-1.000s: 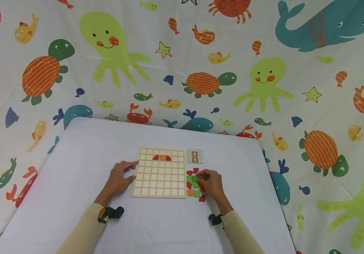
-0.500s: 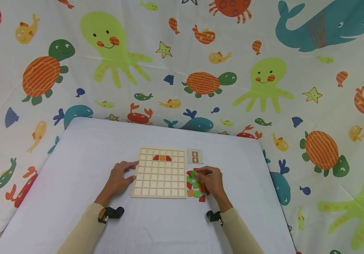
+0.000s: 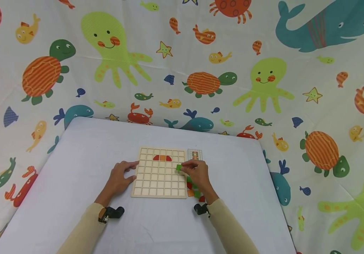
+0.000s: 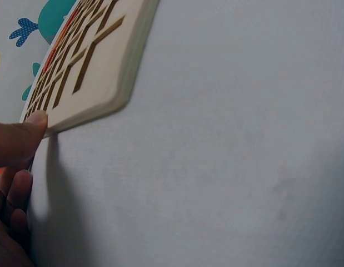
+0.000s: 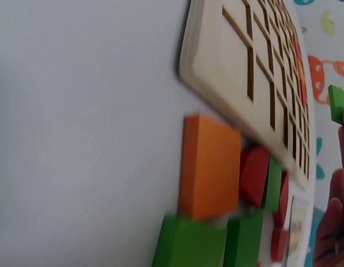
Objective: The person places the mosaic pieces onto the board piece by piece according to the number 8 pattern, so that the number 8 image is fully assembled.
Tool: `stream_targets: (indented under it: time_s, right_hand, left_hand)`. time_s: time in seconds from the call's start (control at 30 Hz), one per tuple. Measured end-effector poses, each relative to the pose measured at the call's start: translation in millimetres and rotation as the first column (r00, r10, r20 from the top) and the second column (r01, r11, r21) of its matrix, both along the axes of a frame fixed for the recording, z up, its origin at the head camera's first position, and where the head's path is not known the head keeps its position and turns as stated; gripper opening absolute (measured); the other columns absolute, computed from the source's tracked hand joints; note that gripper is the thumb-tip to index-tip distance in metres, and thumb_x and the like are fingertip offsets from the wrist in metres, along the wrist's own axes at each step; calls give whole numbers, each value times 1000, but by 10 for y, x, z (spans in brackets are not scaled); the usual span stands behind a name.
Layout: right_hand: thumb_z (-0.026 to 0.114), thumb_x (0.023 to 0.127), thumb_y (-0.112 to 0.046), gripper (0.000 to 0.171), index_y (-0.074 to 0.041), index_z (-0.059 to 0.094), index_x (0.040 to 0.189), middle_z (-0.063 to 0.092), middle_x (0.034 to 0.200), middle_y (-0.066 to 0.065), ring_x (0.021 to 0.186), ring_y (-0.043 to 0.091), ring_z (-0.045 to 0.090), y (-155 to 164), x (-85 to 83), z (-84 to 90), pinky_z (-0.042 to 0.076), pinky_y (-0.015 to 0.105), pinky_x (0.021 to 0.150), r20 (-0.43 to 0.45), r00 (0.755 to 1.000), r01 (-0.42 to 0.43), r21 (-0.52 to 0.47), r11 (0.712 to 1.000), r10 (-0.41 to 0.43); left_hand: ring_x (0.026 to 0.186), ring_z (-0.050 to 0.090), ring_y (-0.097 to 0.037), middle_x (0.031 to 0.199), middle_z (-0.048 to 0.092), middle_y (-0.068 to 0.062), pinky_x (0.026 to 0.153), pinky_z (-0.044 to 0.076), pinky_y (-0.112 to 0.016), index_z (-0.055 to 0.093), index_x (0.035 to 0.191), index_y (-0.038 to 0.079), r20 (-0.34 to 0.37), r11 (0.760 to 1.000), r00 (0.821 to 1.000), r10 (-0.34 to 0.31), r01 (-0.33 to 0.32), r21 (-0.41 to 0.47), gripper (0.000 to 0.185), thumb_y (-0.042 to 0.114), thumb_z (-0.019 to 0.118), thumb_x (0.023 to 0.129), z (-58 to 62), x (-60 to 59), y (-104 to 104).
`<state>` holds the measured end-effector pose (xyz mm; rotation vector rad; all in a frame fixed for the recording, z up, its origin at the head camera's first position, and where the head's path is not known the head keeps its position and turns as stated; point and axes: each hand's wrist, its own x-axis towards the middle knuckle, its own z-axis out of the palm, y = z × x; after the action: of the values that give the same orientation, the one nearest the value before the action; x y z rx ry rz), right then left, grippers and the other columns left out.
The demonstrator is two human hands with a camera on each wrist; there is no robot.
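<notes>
A wooden grid board point(image 3: 158, 188) lies flat on the table. Set in one of its upper rows are an orange square block point(image 3: 163, 158) and, on either side of it, a red rounded block point(image 3: 156, 157) and another red rounded block point(image 3: 168, 158). My left hand point(image 3: 120, 176) rests at the board's left edge, thumb and forefinger spread apart; the left wrist view shows the thumb point(image 4: 33, 125) touching the rim. Over the board's right side, my right hand point(image 3: 198, 173) pinches a green square block point(image 3: 179, 167) between thumb and fingers.
Beside the board's right edge lie loose blocks in several colours, among them an orange block point(image 5: 213, 167) and a green block point(image 5: 191, 242), partly hidden by the right hand. A small pattern card point(image 3: 194, 153) sits at upper right. A sea-animal cloth point(image 3: 182, 53) hangs behind the table.
My right hand has lifted the green block from the loose pile and carried it left and away from me, over the board's right columns. The left hand stays at the board's edge.
</notes>
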<state>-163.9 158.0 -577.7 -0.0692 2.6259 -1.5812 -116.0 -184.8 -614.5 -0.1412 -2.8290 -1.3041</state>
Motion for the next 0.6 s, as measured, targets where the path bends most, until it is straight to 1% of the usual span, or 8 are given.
stream_targets:
  time_s: [0.1,0.23,0.33,0.6]
  right_hand:
    - [88,88,-22,8,-22,86,96,78,92,-1,85,15,65,-118,-23,12,52,30,77,-11,1000,-22,4,1000,22]
    - [87,89,-23,9,-20,86,98,79,95,-2,85,15,64,-271,-67,3,53,29,78,-9,999,-39,-8,999,39]
    - [87,90,-24,9,-21,86,98,80,97,-4,85,14,63,-380,-107,-9,52,27,77,-5,999,-41,-12,999,41]
    - [87,89,-20,8,-17,86,97,82,96,0,81,11,64,-643,-182,-15,53,26,74,-1,998,-70,-18,997,70]
  left_hand:
    - [110,54,-29,123,69,-12,97,41,-48,62,149,10,-2,1000,1000,-2,2,0,64,-1,79,89,-8,-2,2]
    - [110,53,-29,122,70,-12,97,40,-48,62,149,10,-2,1000,1000,-2,2,2,64,-1,79,89,-5,-4,9]
    - [110,53,-29,122,70,-12,97,40,-48,62,149,10,-2,1000,1000,-1,1,2,64,-1,79,89,4,-5,13]
    - [110,54,-30,122,70,-12,98,41,-48,62,149,10,-7,1000,1000,0,0,-12,64,-1,79,89,11,0,4]
